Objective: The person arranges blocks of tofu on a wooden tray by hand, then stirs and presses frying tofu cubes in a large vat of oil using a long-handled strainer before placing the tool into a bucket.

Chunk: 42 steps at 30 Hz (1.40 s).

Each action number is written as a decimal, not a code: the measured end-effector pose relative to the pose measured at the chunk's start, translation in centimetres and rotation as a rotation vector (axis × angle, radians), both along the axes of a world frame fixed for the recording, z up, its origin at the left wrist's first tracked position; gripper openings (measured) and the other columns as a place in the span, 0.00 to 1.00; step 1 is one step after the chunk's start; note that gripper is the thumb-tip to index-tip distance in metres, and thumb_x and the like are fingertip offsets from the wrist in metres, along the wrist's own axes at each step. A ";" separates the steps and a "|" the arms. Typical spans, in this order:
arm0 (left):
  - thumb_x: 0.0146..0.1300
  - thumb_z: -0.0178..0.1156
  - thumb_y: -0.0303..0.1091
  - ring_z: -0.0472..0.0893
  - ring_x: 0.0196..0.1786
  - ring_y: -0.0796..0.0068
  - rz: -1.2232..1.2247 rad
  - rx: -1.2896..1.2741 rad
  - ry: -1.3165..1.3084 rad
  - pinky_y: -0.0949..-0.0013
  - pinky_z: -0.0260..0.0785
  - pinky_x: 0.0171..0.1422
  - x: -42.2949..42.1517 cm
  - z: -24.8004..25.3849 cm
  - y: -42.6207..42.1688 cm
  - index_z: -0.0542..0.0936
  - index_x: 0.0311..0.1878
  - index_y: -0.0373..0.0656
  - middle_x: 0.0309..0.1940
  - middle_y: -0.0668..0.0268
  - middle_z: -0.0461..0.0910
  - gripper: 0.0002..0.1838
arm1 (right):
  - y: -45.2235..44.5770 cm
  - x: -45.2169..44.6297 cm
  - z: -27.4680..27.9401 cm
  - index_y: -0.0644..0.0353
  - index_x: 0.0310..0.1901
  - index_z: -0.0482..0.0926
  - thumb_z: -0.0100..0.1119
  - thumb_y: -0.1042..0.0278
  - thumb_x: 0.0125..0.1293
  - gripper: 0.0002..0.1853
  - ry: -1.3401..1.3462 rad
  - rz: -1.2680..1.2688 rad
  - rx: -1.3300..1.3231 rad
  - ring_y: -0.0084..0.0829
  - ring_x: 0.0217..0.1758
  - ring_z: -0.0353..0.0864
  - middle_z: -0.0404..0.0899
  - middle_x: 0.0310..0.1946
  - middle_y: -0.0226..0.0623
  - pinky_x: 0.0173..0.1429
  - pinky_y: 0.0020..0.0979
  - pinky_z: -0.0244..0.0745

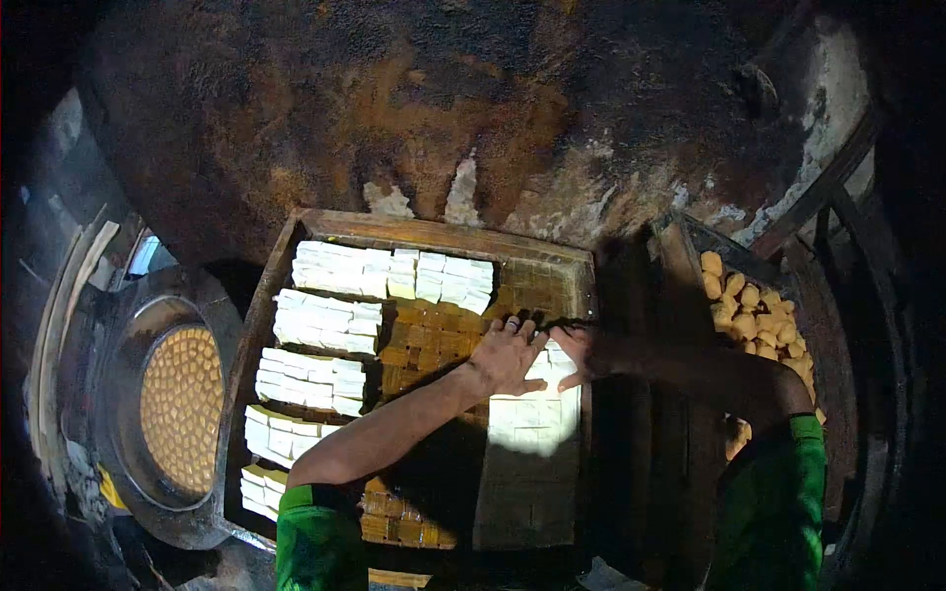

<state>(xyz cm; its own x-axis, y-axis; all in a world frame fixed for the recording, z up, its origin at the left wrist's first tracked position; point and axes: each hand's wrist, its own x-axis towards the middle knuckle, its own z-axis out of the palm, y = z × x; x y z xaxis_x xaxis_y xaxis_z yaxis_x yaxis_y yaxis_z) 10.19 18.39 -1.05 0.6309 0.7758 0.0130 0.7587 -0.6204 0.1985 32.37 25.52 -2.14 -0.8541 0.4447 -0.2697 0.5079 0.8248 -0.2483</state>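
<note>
Below stained wall, woven-bottomed wooden tray; left hand, right hand on white blocks, fingers apart.

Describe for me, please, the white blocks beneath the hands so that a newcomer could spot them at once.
Start with the large wooden tray in the middle. Along its right side, white blocks form one long column, its far end under the left hand and right hand. Unlike the short crosswise rows at left, it runs toward the camera.
</note>
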 end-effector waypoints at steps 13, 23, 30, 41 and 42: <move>0.49 0.52 0.70 0.59 0.67 0.57 -0.080 -0.968 -0.137 0.59 0.51 0.69 -1.8 1.4 10.7 0.60 0.66 0.47 0.64 0.56 0.61 0.47 | 7.9 -4.9 6.1 0.66 0.54 0.67 0.68 0.42 0.46 0.41 -0.583 -0.459 -0.838 0.34 0.50 0.73 0.73 0.47 0.44 0.52 0.36 0.71; 0.32 0.49 0.84 0.50 0.71 0.54 0.047 -1.020 0.156 0.47 0.45 0.70 -8.7 9.0 5.8 0.61 0.66 0.49 0.68 0.55 0.54 0.61 | 3.0 -11.8 10.7 0.69 0.64 0.51 0.67 0.39 0.43 0.55 -0.335 -0.405 -0.826 0.42 0.65 0.60 0.55 0.64 0.52 0.65 0.42 0.57; 0.42 0.65 0.63 0.74 0.54 0.50 0.084 -0.378 -0.195 0.57 0.65 0.60 -15.1 7.8 2.5 0.60 0.64 0.38 0.55 0.44 0.69 0.51 | 0.4 -17.1 8.3 0.68 0.59 0.60 0.69 0.44 0.42 0.48 0.040 -0.228 -0.373 0.46 0.56 0.68 0.70 0.49 0.56 0.57 0.40 0.66; 0.46 0.57 0.68 0.58 0.66 0.54 0.078 -0.061 0.341 0.50 0.49 0.69 -15.8 2.2 -0.6 0.47 0.68 0.39 0.64 0.52 0.55 0.56 | -4.5 -17.0 1.5 0.66 0.64 0.50 0.70 0.48 0.40 0.54 0.244 -0.265 -0.026 0.52 0.65 0.53 0.55 0.61 0.53 0.67 0.47 0.51; 0.47 0.57 0.67 0.58 0.66 0.54 0.077 -0.062 0.378 0.52 0.49 0.68 -16.0 2.6 -0.5 0.49 0.67 0.38 0.63 0.52 0.56 0.54 | -4.4 -17.0 1.0 0.64 0.65 0.49 0.69 0.47 0.42 0.54 0.245 -0.264 -0.004 0.53 0.66 0.52 0.54 0.62 0.53 0.69 0.50 0.48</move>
